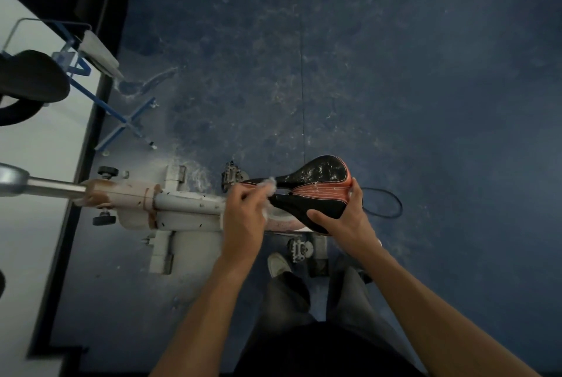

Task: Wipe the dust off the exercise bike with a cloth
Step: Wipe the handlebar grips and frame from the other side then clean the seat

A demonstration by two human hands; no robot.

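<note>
At frame centre, the left hand (243, 212) pinched a fluffy white cloth (269, 188) against the black-and-orange padded bike saddle (316, 191), while the right hand (343, 218) gripped its rear edge. Wiping the saddle seemed underway; next likely the dusty grey frame (182, 203).

left hand (243, 212) grips cloth (269, 191); right hand (343, 221) holds saddle (316, 191)
</note>
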